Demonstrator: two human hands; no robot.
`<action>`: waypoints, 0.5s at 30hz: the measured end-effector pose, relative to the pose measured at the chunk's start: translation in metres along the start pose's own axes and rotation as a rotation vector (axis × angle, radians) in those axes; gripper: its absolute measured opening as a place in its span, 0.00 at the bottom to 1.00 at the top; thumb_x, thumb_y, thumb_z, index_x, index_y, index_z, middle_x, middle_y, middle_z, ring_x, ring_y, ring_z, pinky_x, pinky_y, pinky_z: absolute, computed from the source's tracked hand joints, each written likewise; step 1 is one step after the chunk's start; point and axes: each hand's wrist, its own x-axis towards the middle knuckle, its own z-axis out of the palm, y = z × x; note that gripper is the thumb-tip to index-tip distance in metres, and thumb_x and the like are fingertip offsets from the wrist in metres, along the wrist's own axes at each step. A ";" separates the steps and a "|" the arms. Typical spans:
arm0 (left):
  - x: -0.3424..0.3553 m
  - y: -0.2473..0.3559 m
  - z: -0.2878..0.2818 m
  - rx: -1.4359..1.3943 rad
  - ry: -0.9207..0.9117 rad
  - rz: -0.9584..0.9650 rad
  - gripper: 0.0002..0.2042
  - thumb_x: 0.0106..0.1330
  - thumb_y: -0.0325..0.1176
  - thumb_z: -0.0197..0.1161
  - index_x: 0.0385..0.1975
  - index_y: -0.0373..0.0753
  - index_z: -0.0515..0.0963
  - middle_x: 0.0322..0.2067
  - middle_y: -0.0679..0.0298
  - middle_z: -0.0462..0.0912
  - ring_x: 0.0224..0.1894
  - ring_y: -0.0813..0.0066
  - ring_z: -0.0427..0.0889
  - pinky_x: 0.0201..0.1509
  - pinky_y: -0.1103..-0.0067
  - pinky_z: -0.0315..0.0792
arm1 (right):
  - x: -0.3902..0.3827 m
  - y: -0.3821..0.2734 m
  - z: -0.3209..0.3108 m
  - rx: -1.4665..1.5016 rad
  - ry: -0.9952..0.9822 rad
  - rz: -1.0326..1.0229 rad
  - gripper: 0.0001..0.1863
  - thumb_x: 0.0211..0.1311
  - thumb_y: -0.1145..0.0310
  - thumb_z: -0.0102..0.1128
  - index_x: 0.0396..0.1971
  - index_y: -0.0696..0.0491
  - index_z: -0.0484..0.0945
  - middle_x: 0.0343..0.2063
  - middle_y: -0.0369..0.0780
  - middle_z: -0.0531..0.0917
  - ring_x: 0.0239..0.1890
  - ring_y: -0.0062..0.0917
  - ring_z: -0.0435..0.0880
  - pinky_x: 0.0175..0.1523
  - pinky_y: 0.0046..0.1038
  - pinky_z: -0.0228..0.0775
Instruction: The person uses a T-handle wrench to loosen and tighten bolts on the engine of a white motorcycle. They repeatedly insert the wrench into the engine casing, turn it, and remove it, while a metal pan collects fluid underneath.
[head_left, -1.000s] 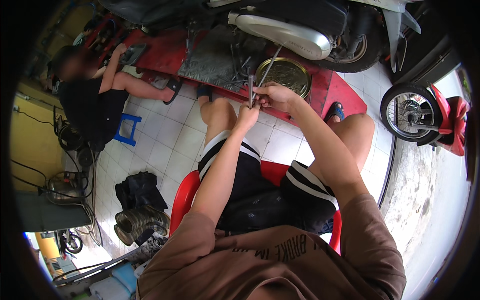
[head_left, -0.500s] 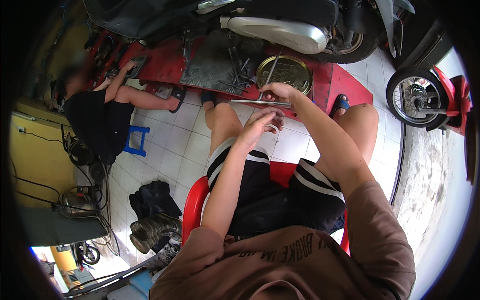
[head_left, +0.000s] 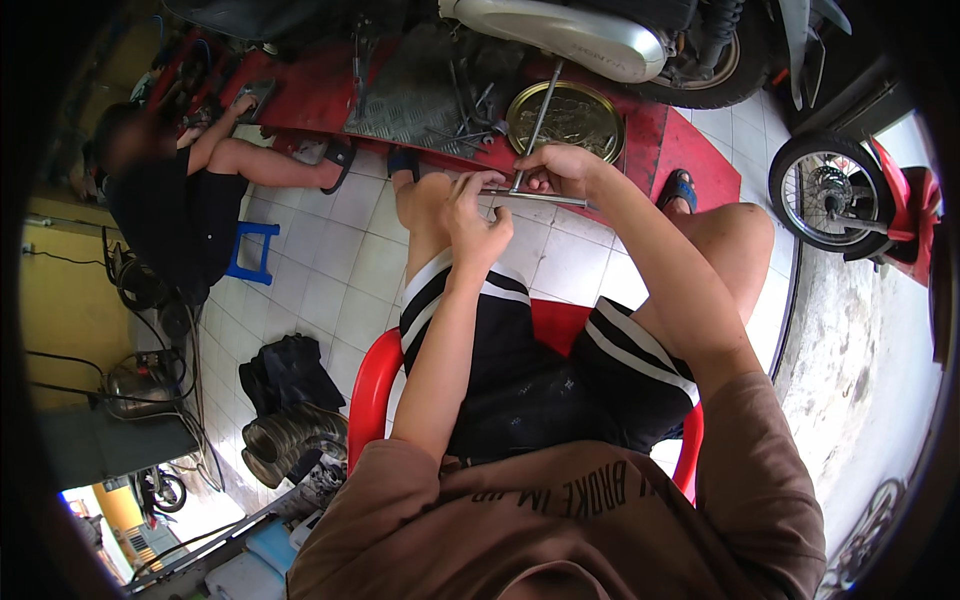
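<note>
A metal T-handle wrench (head_left: 542,118) slants from my hands up to the silver side cover (head_left: 570,35) of a scooter. My right hand (head_left: 562,170) is closed around it near the joint of shaft and crossbar. At the crossbar's left end, my left hand (head_left: 474,222) curves with thumb and fingers apart, its fingertips against or just beside the bar. Where the wrench's far tip meets the scooter is hard to make out. Behind the shaft, a round gold-coloured tray (head_left: 606,122) holds small metal parts.
Several wrenches (head_left: 470,125) lie on the red platform (head_left: 690,160) left of the tray. A co-worker (head_left: 165,210) sits at the left near a blue stool (head_left: 254,252). A red motorcycle's wheel (head_left: 832,192) stands at the right. I sit on a red chair (head_left: 372,385).
My left hand has moved left and up to the crossbar's left end. The right hand keeps its hold on the wrench, shifted slightly up. My view has shifted a little.
</note>
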 end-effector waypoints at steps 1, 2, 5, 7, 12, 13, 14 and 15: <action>0.001 -0.001 0.000 0.006 -0.015 0.002 0.15 0.41 0.17 0.52 0.32 0.32 0.76 0.32 0.56 0.78 0.37 0.64 0.78 0.46 0.76 0.71 | 0.000 -0.001 -0.002 0.018 0.005 -0.010 0.06 0.58 0.73 0.56 0.22 0.55 0.75 0.18 0.37 0.79 0.17 0.15 0.73 0.20 0.16 0.60; 0.000 -0.002 -0.001 0.013 -0.027 -0.004 0.15 0.41 0.18 0.52 0.32 0.32 0.76 0.32 0.56 0.79 0.38 0.63 0.78 0.46 0.75 0.71 | 0.000 -0.004 -0.002 0.001 -0.006 -0.006 0.06 0.58 0.73 0.56 0.22 0.55 0.75 0.18 0.37 0.79 0.17 0.15 0.73 0.20 0.16 0.59; -0.001 -0.003 0.000 0.036 -0.043 0.012 0.14 0.42 0.19 0.54 0.31 0.33 0.77 0.30 0.56 0.80 0.36 0.60 0.79 0.45 0.74 0.71 | -0.002 -0.005 -0.004 -0.055 0.014 -0.006 0.06 0.58 0.73 0.55 0.23 0.56 0.76 0.19 0.37 0.79 0.17 0.15 0.72 0.20 0.17 0.59; -0.003 -0.004 -0.001 0.066 -0.065 0.001 0.13 0.42 0.19 0.54 0.30 0.34 0.77 0.29 0.57 0.80 0.35 0.60 0.80 0.44 0.73 0.72 | -0.003 -0.001 -0.002 -0.046 0.012 -0.009 0.04 0.58 0.74 0.56 0.25 0.57 0.76 0.19 0.37 0.79 0.18 0.15 0.73 0.20 0.17 0.60; -0.008 -0.002 -0.003 0.229 -0.139 -0.094 0.08 0.36 0.22 0.57 0.21 0.33 0.76 0.22 0.57 0.79 0.31 0.59 0.79 0.38 0.70 0.71 | -0.015 0.007 0.020 -0.153 0.064 -0.030 0.04 0.58 0.74 0.57 0.29 0.59 0.77 0.23 0.37 0.79 0.19 0.16 0.73 0.23 0.18 0.63; -0.009 -0.002 -0.001 0.189 -0.134 -0.086 0.09 0.36 0.22 0.57 0.22 0.33 0.76 0.22 0.56 0.79 0.31 0.59 0.79 0.38 0.70 0.71 | -0.016 0.007 0.019 -0.143 0.061 -0.016 0.04 0.58 0.74 0.57 0.29 0.59 0.77 0.23 0.37 0.79 0.19 0.16 0.73 0.23 0.18 0.63; -0.009 -0.005 0.000 0.154 -0.128 -0.073 0.09 0.37 0.22 0.57 0.22 0.33 0.76 0.23 0.56 0.79 0.31 0.58 0.79 0.38 0.70 0.71 | -0.016 0.005 0.019 -0.130 0.056 -0.007 0.04 0.58 0.74 0.57 0.29 0.59 0.77 0.23 0.38 0.79 0.19 0.16 0.73 0.23 0.18 0.63; -0.009 -0.006 0.001 0.119 -0.123 -0.060 0.09 0.37 0.23 0.57 0.22 0.33 0.76 0.23 0.56 0.79 0.31 0.58 0.79 0.37 0.69 0.71 | -0.016 0.004 0.018 -0.116 0.051 0.002 0.04 0.58 0.74 0.57 0.29 0.59 0.77 0.23 0.38 0.79 0.19 0.17 0.73 0.23 0.17 0.63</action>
